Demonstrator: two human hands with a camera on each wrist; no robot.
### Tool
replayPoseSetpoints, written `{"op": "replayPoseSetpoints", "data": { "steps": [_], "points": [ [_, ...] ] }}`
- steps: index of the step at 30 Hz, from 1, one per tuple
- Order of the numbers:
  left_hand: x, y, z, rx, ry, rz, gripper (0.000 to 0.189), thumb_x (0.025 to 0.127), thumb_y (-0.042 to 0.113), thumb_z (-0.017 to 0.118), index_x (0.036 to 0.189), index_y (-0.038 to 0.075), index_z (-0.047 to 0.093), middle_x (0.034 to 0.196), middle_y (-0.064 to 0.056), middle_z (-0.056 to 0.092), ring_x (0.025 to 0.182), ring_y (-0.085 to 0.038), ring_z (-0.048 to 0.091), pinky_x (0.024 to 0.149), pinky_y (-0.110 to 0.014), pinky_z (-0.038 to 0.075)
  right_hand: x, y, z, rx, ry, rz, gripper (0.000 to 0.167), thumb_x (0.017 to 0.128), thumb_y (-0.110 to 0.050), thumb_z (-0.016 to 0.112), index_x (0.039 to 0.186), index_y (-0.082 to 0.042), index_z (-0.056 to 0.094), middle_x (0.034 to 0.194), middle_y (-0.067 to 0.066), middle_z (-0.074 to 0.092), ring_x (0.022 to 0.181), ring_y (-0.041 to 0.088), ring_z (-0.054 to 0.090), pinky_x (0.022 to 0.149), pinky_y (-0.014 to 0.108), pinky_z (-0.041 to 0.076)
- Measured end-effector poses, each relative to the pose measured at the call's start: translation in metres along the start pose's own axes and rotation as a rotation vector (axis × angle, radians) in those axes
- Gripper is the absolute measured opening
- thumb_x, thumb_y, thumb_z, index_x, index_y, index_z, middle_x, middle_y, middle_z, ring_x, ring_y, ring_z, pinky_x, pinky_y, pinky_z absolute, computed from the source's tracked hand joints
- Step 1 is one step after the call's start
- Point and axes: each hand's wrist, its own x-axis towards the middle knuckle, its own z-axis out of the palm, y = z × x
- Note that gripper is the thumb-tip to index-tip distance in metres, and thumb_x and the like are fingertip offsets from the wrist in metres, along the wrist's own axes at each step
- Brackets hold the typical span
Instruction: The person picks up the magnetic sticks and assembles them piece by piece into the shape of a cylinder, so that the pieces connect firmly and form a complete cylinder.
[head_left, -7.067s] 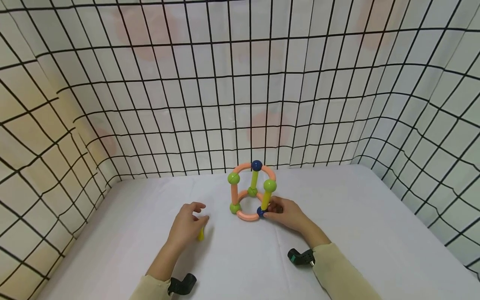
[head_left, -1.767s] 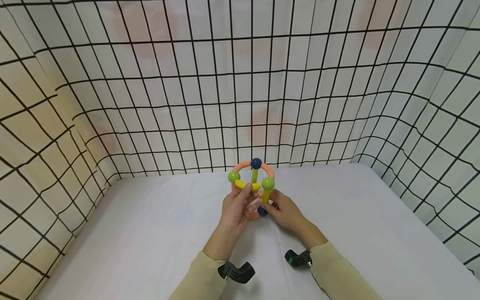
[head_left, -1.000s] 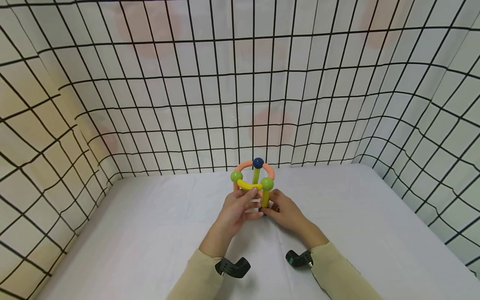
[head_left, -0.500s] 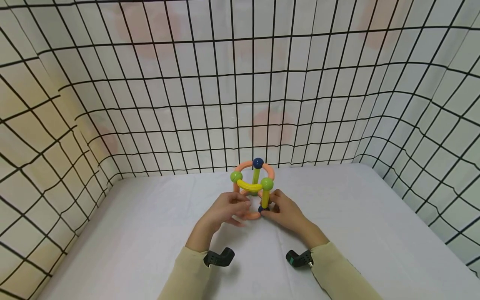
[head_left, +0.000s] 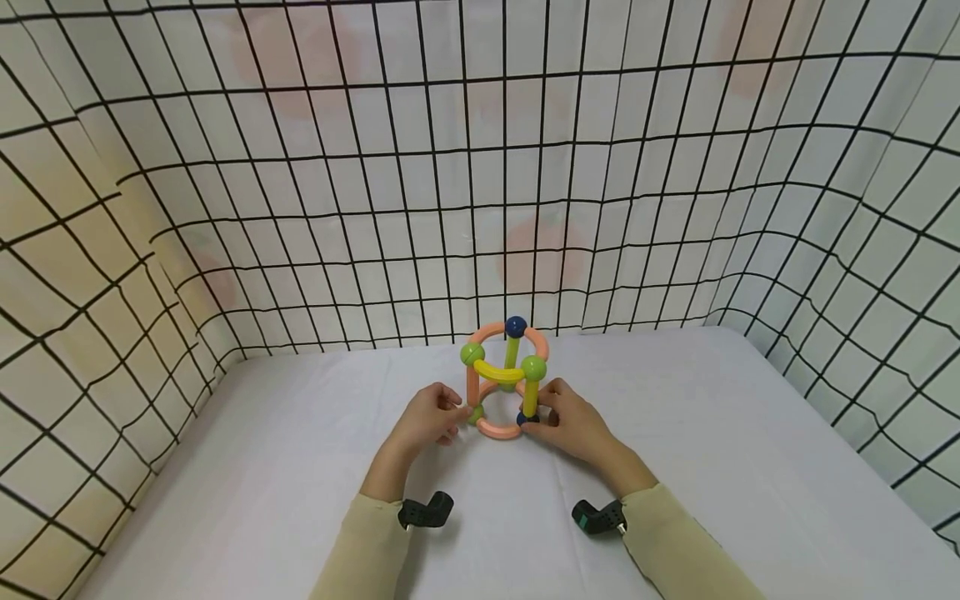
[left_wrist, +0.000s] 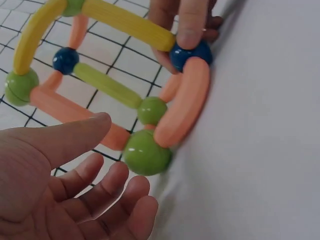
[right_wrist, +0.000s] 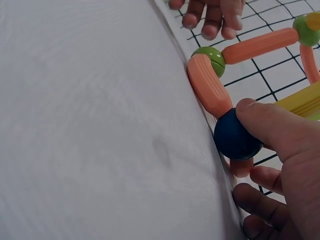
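A ring-shaped frame of magnetic rods and balls stands on the table. Its upper ring has a yellow curved rod (head_left: 498, 375) at the front, between two green balls, and a dark blue ball (head_left: 515, 327) at the back. Salmon curved rods (head_left: 498, 431) form the lower ring. My right hand (head_left: 576, 423) pinches the lower front blue ball (right_wrist: 235, 137), thumb on it, at the foot of the yellow upright rod (head_left: 532, 398). Beside the lower left green ball (left_wrist: 148, 153), my left hand (head_left: 423, 421) holds nothing, its fingers loosely spread around the salmon upright rod's (left_wrist: 70, 111) near side.
White cloth covers the table (head_left: 300, 467). Behind it and at both sides rises a white, black-grid curtain (head_left: 405, 208). A black wrist camera (head_left: 427, 510) sits on the left wrist, another black camera (head_left: 597, 517) on the right.
My left hand brought the yellow curved rod from the table to the upper ring, let go of it between the green balls, then moved down and left. My right hand stayed at the lower blue ball.
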Motion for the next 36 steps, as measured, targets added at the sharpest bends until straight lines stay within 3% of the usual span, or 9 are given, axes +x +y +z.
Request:
{"op": "replayPoseSetpoints", "data": {
  "steps": [5,11,16,21,25,32,36],
  "points": [
    [0.003,-0.005,0.005,0.020,-0.013,0.002,0.043,0.087,0.023,0.076,0.120,0.003,0.055,0.097,-0.008,0.059,0.062,-0.015,0.055,0.056,-0.024,0.048,-0.001,0.002,-0.001,0.009,-0.014,0.018,0.034,0.086,-0.036,0.077,0.114,-0.019,0.069,0.115,0.003,0.054,0.077,0.009,0.050,0.065,0.022,0.042],
    [0.004,-0.010,0.007,0.030,-0.037,0.057,0.044,0.087,0.024,0.077,0.126,0.013,0.062,0.119,-0.013,0.061,0.062,-0.016,0.055,0.059,-0.026,0.048,0.000,0.007,0.001,0.017,-0.010,0.017,0.034,0.088,-0.033,0.076,0.117,-0.018,0.067,0.115,0.001,0.054,0.078,0.009,0.050,0.066,0.022,0.042],
    [0.007,-0.013,0.009,0.048,-0.048,0.098,0.035,0.087,0.022,0.077,0.120,0.013,0.068,0.114,-0.011,0.065,0.070,-0.015,0.058,0.060,-0.025,0.048,0.000,0.013,0.005,0.061,0.023,-0.012,0.038,0.089,-0.030,0.074,0.122,-0.014,0.067,0.118,0.003,0.055,0.079,0.009,0.050,0.067,0.022,0.042],
    [0.008,-0.018,0.014,0.158,0.011,0.174,0.029,0.087,0.023,0.076,0.115,0.015,0.071,0.104,-0.007,0.067,0.086,-0.017,0.062,0.069,-0.027,0.050,-0.001,0.015,0.010,0.099,0.057,0.006,0.040,0.089,-0.030,0.074,0.125,-0.014,0.066,0.120,0.003,0.058,0.082,0.009,0.052,0.070,0.023,0.043],
    [0.004,-0.024,0.015,0.209,0.057,0.185,0.032,0.088,0.027,0.076,0.118,0.018,0.071,0.105,-0.006,0.066,0.093,-0.019,0.062,0.074,-0.030,0.050,-0.002,0.011,0.013,0.120,0.085,0.024,0.038,0.089,-0.031,0.074,0.123,-0.015,0.067,0.116,0.002,0.058,0.080,0.009,0.052,0.068,0.024,0.043],
    [-0.003,-0.031,0.025,0.190,0.097,0.225,0.034,0.087,0.027,0.077,0.119,0.017,0.071,0.104,-0.005,0.064,0.088,-0.016,0.059,0.069,-0.026,0.048,-0.009,0.008,0.015,0.118,0.094,0.048,0.036,0.090,-0.030,0.073,0.122,-0.015,0.066,0.115,0.000,0.056,0.080,0.009,0.052,0.068,0.022,0.043],
    [-0.006,-0.032,0.030,0.102,0.144,0.264,0.029,0.087,0.023,0.077,0.114,0.014,0.073,0.105,-0.006,0.062,0.083,-0.013,0.056,0.065,-0.023,0.045,-0.012,0.009,0.015,0.138,0.131,0.010,0.034,0.090,-0.025,0.072,0.122,-0.014,0.067,0.115,0.000,0.059,0.080,0.008,0.054,0.069,0.022,0.046]
  ]
}}
